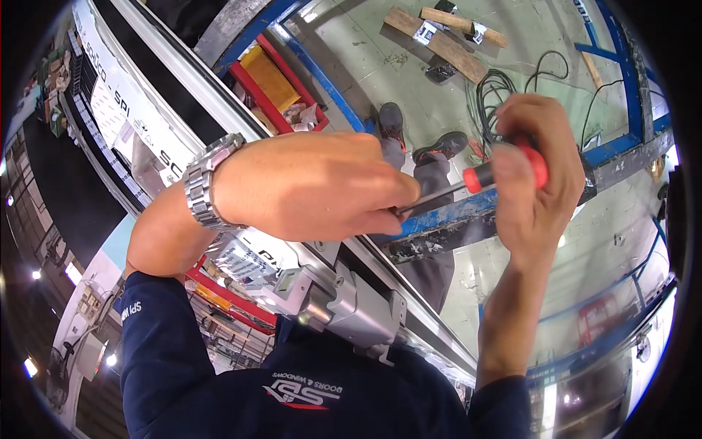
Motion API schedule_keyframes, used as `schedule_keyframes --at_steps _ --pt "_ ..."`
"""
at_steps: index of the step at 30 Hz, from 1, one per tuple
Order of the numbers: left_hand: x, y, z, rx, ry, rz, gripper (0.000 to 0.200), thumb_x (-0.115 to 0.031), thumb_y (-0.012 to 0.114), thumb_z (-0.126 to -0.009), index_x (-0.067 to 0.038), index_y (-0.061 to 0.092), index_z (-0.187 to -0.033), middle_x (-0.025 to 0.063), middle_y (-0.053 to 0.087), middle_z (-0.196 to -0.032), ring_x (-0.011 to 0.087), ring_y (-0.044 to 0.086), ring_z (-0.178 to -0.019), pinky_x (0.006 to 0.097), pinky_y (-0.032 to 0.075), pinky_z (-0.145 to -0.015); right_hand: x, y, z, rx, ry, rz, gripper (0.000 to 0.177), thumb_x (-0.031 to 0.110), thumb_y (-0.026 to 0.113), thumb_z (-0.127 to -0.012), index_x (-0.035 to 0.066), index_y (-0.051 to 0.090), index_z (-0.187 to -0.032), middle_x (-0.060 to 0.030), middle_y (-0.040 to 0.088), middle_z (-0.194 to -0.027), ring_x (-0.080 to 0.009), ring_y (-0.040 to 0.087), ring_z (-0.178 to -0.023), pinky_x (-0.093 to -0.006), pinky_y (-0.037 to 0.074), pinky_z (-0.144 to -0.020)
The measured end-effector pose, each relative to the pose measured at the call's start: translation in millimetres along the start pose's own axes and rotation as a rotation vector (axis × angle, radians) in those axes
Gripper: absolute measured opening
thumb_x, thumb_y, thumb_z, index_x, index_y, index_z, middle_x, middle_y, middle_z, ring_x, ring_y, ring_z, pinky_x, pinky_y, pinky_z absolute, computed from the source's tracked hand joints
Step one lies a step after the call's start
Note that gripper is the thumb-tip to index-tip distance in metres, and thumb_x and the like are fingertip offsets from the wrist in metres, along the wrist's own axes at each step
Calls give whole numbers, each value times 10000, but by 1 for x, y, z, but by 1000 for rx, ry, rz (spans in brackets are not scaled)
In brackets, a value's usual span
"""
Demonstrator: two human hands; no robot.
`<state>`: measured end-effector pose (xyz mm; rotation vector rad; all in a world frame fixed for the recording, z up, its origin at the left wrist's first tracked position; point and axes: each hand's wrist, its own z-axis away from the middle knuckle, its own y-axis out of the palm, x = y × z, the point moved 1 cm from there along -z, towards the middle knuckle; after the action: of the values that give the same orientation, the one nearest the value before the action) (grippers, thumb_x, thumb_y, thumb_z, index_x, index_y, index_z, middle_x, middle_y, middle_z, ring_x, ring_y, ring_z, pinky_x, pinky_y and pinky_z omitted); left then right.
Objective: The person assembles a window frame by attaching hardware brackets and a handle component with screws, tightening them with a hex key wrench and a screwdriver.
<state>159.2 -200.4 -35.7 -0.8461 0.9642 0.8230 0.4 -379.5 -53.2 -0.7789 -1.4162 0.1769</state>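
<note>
A screwdriver [482, 178] with a red and black handle is gripped in my right hand [537, 172], its thin shaft pointing left. My left hand [314, 186], with a steel watch on the wrist, has its fingers pinched together at the tip of the shaft. What these fingers hold is hidden; I cannot tell whether it is only the tip. Below my left hand, a silver metal fitting [358, 307] sits by a long aluminium profile [420, 300] close to my chest. Printed protective film [110, 91] covers part of the frame at the upper left.
A blue steel stand [446, 216] runs beneath my hands, over my shoes [442, 146]. On the floor ahead lie wooden pieces [439, 45] and a coiled black cable [497, 99]. A red bin [267, 88] with yellow contents stands beneath the frame.
</note>
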Motion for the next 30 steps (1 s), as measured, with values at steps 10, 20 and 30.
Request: schedule_keyframes --at_steps 10,20,30 --pt "-2 -2 0 46 -126 -54 175 -154 642 -1006 7 579 -1033 180 626 -655 393 655 -663 469 477 -590 24 8 -13 54 467 95 556 424 753 -937 -18 521 -693 -83 420 -581 -181 366 -558 -345 353 -544" --pt "4 -2 1 68 -106 0 148 -104 626 -997 25 556 -1020 194 608 -653 407 651 -665 469 481 -580 19 19 -22 94 573 -134 470 334 735 -955 25 534 -663 -1 447 -530 -99 430 -527 -310 329 -495" --pt "7 -2 2 114 -67 -63 168 -118 615 -1014 7 506 -990 188 561 -624 418 615 -629 469 442 -555 -9 40 -8 -189 214 -129 307 141 773 -888 46 572 -677 -35 447 -504 -117 381 -448 -292 349 -455"
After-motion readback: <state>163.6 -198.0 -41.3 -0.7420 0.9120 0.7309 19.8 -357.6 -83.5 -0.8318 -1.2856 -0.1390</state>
